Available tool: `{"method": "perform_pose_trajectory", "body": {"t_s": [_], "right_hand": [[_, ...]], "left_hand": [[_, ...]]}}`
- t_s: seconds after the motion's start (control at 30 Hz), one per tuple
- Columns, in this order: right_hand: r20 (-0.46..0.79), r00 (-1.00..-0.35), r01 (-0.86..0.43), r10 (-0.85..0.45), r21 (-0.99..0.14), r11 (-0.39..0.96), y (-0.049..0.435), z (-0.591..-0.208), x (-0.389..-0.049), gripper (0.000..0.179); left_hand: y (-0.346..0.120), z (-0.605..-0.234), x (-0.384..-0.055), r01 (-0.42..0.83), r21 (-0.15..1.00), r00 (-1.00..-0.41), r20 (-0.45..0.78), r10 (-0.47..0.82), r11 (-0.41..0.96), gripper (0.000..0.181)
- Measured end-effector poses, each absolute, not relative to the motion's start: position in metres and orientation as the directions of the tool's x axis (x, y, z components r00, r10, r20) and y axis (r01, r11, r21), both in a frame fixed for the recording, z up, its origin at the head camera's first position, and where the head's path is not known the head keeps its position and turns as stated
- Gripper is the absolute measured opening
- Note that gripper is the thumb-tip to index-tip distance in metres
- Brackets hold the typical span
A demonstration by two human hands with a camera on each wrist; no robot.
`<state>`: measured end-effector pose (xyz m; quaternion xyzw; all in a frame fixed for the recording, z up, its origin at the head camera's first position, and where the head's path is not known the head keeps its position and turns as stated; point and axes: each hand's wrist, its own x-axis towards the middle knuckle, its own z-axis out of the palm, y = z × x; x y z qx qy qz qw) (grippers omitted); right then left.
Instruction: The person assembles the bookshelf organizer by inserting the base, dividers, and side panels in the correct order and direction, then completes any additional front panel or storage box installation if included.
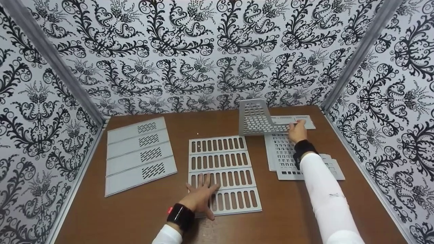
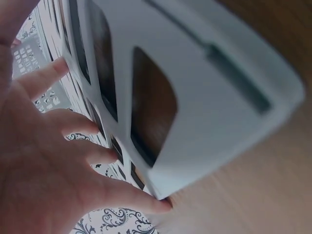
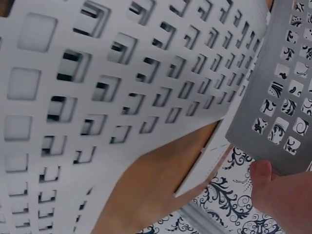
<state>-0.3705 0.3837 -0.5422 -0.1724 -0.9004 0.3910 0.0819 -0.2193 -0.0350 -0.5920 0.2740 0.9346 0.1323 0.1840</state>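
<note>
My right hand [image 1: 297, 131] pinches the narrow end of a grey plastic panel [image 1: 240, 118] with a grid of square holes and a cut-out corner. It is held up, tilted, above a stack of similar perforated panels [image 1: 271, 159], and its edge [image 3: 248, 107] shows in the right wrist view. Fingers spread, my left hand [image 1: 200, 196] rests on the lower left of a light grey slotted panel group [image 1: 256, 185], arranged in several rows. In the left wrist view the thumb [image 2: 141, 197] lies at the panel corner [image 2: 219, 122].
On the left of the brown table [image 1: 142, 217] lie several light grey panels [image 1: 122, 156] with slanted vents, lined up in rows. A small pale piece [image 1: 310, 123] shows behind my right hand. Patterned walls [image 1: 190, 51] enclose the table on three sides.
</note>
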Motion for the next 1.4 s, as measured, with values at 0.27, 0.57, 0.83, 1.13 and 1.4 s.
{"method": "perform_pose_trajectory", "body": {"t_s": [0.27,0.57,0.83,1.13,1.4], "right_hand": [[-0.086,-0.948,0.267,0.307,-0.739,0.618,0.3902,-0.5443,-0.372,0.064],[-0.079,-0.965,0.218,0.249,-0.767,0.604,0.3924,-0.5395,-0.3736,0.064],[-0.037,-0.962,0.191,0.271,-0.801,0.567,0.3931,-0.5451,-0.3762,0.064],[-0.116,-0.941,0.28,0.317,-0.794,0.54,0.3852,-0.5397,-0.3719,0.071],[-0.123,-0.94,0.264,0.317,-0.852,0.453,0.3891,-0.5417,-0.3687,0.071]], "left_hand": [[-0.0334,-0.5905,-0.2177,0.468,0.372,-0.775,-0.264,0.575,0.801,0.118],[-0.0373,-0.5909,-0.2212,0.477,0.385,-0.776,-0.239,0.584,0.79,0.118],[-0.0363,-0.5953,-0.2197,0.482,0.406,-0.769,-0.23,0.597,0.777,0.121],[-0.0363,-0.5932,-0.2178,0.472,0.4,-0.766,-0.255,0.59,0.786,0.12],[-0.036,-0.5923,-0.2191,0.459,0.408,-0.76,-0.28,0.586,0.789,0.121]]}}
